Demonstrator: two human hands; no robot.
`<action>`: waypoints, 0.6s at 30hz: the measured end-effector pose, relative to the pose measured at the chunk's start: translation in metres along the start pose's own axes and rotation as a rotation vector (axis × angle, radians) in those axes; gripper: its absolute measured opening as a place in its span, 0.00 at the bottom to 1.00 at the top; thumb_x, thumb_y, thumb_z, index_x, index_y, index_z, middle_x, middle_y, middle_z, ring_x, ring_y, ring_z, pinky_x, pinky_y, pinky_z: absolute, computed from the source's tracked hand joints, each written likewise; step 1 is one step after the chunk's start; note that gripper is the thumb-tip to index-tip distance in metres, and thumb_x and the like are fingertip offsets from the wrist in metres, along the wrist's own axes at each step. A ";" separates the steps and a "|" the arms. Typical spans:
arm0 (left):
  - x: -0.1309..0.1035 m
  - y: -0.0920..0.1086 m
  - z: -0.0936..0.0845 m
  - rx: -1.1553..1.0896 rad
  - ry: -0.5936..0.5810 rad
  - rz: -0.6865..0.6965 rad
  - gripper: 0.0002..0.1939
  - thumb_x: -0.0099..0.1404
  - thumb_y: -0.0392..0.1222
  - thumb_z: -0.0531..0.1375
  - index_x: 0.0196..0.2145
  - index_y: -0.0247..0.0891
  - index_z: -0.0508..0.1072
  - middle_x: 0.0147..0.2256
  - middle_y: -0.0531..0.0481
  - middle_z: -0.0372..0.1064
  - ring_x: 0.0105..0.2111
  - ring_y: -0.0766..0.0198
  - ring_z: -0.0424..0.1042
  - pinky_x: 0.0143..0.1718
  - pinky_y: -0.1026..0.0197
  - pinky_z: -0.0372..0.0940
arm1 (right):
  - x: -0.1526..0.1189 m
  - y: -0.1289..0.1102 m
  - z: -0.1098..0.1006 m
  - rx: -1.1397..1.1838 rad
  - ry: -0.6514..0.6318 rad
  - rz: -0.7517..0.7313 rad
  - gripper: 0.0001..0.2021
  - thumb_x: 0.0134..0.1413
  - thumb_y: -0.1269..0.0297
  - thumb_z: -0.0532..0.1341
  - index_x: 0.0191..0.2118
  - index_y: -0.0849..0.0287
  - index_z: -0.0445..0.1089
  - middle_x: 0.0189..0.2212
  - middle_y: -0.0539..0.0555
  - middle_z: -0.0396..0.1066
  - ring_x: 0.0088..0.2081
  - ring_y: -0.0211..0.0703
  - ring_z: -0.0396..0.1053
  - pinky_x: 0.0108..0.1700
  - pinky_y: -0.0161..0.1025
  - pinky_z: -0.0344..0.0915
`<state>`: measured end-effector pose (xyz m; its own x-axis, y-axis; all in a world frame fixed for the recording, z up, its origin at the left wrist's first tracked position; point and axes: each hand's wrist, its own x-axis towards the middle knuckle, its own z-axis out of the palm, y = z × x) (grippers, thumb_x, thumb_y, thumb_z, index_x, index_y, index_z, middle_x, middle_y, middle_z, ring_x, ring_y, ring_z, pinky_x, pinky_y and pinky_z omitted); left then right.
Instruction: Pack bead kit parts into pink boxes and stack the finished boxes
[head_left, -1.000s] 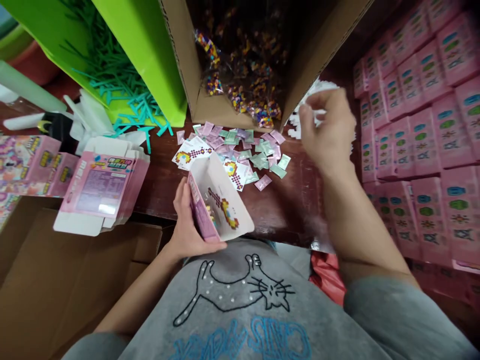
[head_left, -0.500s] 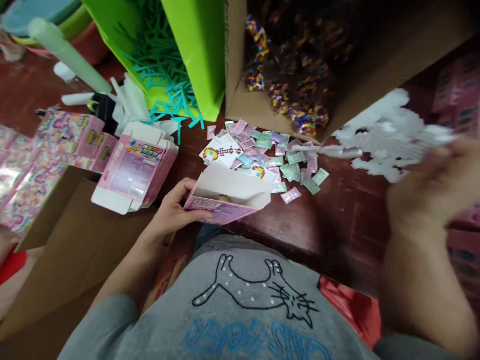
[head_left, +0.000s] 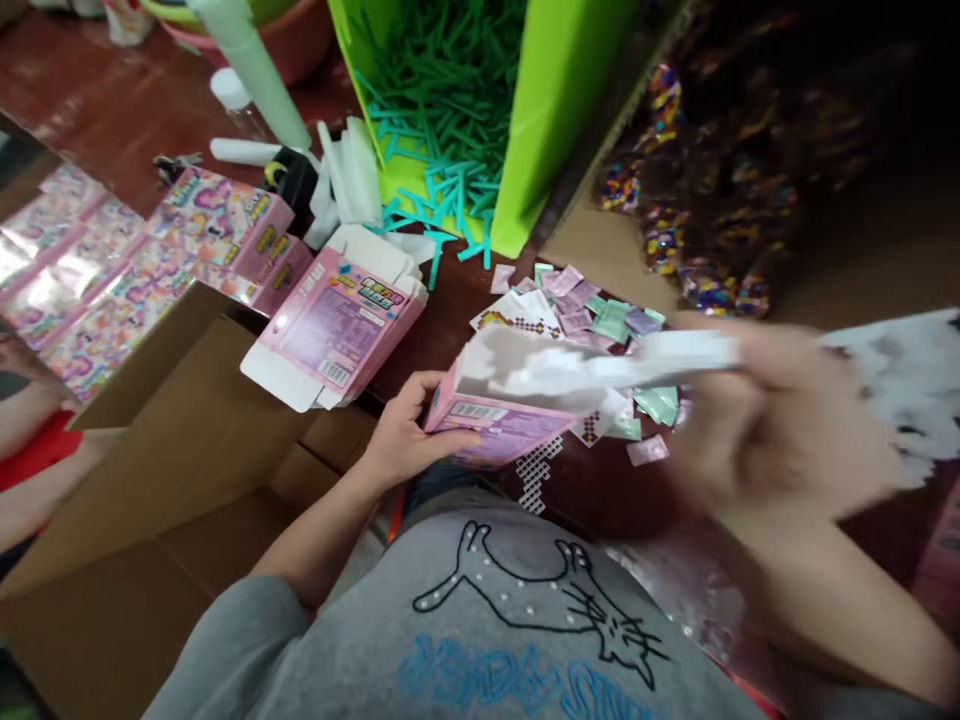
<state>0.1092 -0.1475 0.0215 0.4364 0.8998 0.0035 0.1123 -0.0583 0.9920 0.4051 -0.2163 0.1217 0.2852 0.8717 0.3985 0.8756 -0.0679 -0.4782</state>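
Tabletop (head_left: 456, 308), white piece (head_left: 694, 352) newly at box (head_left: 510, 430)

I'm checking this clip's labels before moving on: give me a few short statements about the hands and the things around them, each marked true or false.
1. The left hand grips an open pink box. True.
2. The right hand is empty. False: the right hand holds a white item, blurred.
3. Many teal sticks lie in a bright green container. True.
4. All the small sachets are pink. False: some of the small sachets are green.
5. Bags of multicoloured pieces sit in a cardboard box. True.
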 end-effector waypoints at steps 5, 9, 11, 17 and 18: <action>-0.004 -0.017 -0.008 -0.153 0.115 -0.026 0.35 0.54 0.64 0.83 0.51 0.44 0.79 0.43 0.49 0.83 0.40 0.56 0.81 0.44 0.55 0.78 | 0.033 -0.031 0.043 0.247 -0.173 -0.585 0.22 0.76 0.58 0.66 0.69 0.32 0.73 0.51 0.51 0.86 0.50 0.58 0.83 0.56 0.65 0.79; -0.009 -0.033 -0.025 -0.220 0.291 -0.055 0.32 0.53 0.57 0.85 0.48 0.45 0.79 0.41 0.50 0.84 0.37 0.58 0.82 0.42 0.56 0.79 | 0.072 -0.043 0.075 0.157 -0.348 -0.742 0.17 0.70 0.41 0.69 0.46 0.46 0.87 0.69 0.57 0.75 0.71 0.69 0.68 0.71 0.74 0.67; -0.014 -0.036 -0.034 -0.263 0.375 -0.094 0.31 0.50 0.53 0.86 0.46 0.44 0.79 0.39 0.51 0.85 0.35 0.60 0.83 0.40 0.58 0.80 | 0.087 -0.046 0.087 0.188 -0.489 -0.804 0.17 0.69 0.41 0.70 0.37 0.47 0.86 0.73 0.53 0.72 0.76 0.70 0.61 0.79 0.77 0.56; -0.032 -0.035 -0.049 -0.234 0.592 -0.178 0.37 0.37 0.45 0.89 0.43 0.39 0.82 0.34 0.49 0.84 0.34 0.54 0.84 0.41 0.52 0.85 | 0.124 -0.034 0.110 0.533 -0.428 -0.727 0.18 0.80 0.45 0.57 0.50 0.43 0.83 0.73 0.50 0.71 0.76 0.57 0.65 0.78 0.67 0.64; -0.033 -0.036 -0.049 -0.212 0.607 -0.166 0.36 0.36 0.44 0.89 0.43 0.40 0.82 0.34 0.50 0.83 0.33 0.54 0.83 0.41 0.50 0.85 | 0.133 -0.027 0.120 0.534 -0.345 -0.650 0.16 0.80 0.48 0.57 0.56 0.43 0.81 0.72 0.53 0.71 0.74 0.56 0.67 0.77 0.64 0.66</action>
<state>0.0465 -0.1539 -0.0081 -0.1589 0.9770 -0.1425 -0.0708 0.1326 0.9886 0.3724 -0.0402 0.0934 -0.4095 0.7625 0.5009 0.5017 0.6467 -0.5745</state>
